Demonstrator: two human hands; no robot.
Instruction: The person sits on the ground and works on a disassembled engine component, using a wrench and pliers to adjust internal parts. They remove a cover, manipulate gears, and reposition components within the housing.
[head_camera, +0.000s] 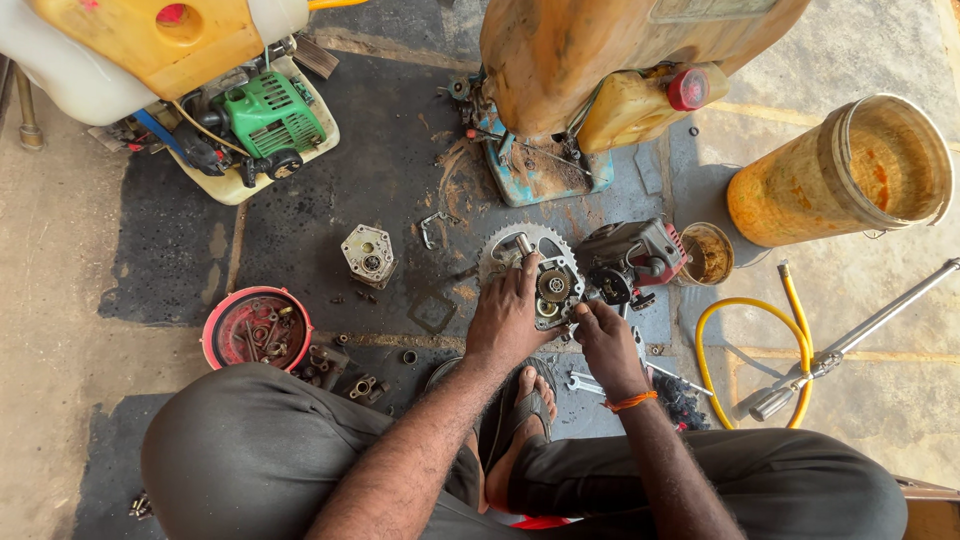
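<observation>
I sit on the floor over a small engine part (548, 283), a metal gear housing with a brass-coloured gear showing, backed by a large toothed sprocket (500, 246). My left hand (507, 318) rests on the housing's left side and holds it down. My right hand (603, 338) grips its lower right edge, fingers curled; whether a small tool is in it I cannot tell. A red and black engine block (637, 252) sits joined to the housing on the right. An orange thread band is on my right wrist.
A red lid (256, 328) holding screws and small parts lies left. A loose metal cover (368, 254) lies farther back. Wrenches (585, 381) lie by my foot. A yellow hose (752, 345), a metal lance (860, 335), an orange bucket (838, 170), a small cup (708, 253) and sprayer machines (250, 120) surround me.
</observation>
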